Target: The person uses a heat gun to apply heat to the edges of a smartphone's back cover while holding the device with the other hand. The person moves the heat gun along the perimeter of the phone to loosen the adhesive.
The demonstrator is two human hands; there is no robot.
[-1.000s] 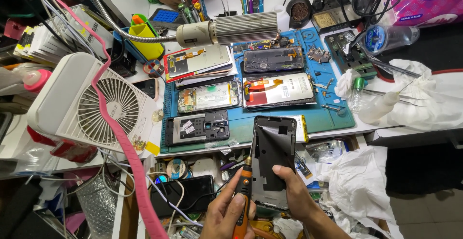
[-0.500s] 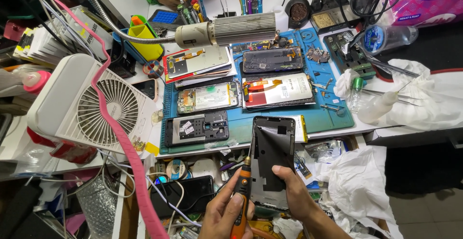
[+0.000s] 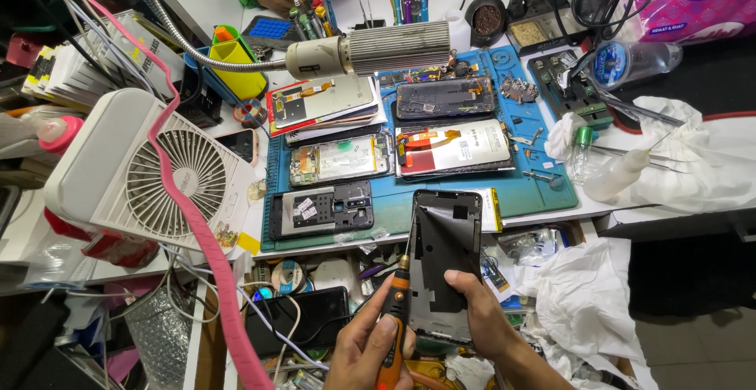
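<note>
Left hand (image 3: 370, 343) fingers stayed pinched on orange screwdriver (image 3: 394, 323), tip at frame edge; right hand (image 3: 480, 319) kept gripping phone frame (image 3: 445, 260), barely shifted

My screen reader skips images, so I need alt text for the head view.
The person's right hand holds a dark phone frame upright while the left hand presses an orange electric screwdriver to its left edge. Behind lie opened phones on a blue repair mat, beside a white fan.

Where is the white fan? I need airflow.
In the head view, the white fan sits at the left, beside the blue mat, with a pink cable draped across it.
</note>
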